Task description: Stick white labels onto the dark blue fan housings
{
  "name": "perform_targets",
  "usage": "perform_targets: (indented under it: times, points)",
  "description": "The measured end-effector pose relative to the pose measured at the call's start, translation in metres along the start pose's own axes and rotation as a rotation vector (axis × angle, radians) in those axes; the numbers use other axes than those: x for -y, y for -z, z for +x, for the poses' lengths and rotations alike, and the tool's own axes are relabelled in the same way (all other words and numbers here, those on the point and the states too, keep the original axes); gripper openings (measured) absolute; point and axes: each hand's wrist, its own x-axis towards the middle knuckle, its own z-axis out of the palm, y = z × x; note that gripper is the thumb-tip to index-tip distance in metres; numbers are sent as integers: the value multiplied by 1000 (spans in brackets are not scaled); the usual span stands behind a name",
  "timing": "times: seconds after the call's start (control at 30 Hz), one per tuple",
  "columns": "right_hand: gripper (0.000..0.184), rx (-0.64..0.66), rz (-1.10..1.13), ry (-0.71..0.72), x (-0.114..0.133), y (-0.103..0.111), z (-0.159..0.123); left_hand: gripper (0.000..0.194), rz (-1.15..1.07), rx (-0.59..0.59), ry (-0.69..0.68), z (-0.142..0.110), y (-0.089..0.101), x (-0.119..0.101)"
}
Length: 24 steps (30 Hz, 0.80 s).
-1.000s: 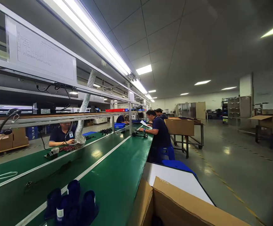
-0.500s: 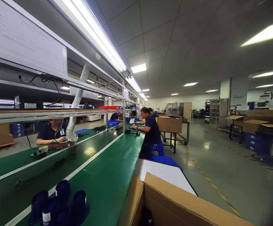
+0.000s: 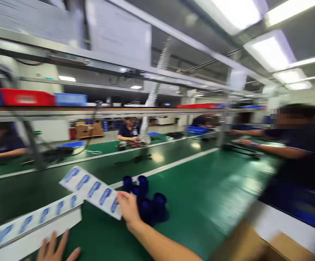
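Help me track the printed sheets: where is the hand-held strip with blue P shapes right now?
The strip is left of centre in the head view, its right end held in the right hand, left of the dark blue cup-shaped parts.

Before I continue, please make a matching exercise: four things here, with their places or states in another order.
1. right hand
2. left hand
3. dark blue objects
4. red bin at left

A. on the shelf, between two blue bins
B. spread open, at the bottom edge
C. pinching a white strip with blue prints
D. grouped on the green tabletop

Pairs: 1-C; 2-B; 3-D; 4-A
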Motion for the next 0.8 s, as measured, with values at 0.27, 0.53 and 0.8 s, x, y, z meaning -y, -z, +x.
perform_targets:
  times: [0.27,0.53,0.8]
  points:
    - [32,407,-183,371,11,4,-12,68,-63,-485,-168,-17,54,25]
    - [32,949,-790,728,28,3,-36,16,-90,-150,-723,-36,29,-13]
    - [13,972,-894,568,22,5,-37,19,-13,83,-675,-39,31,-19]
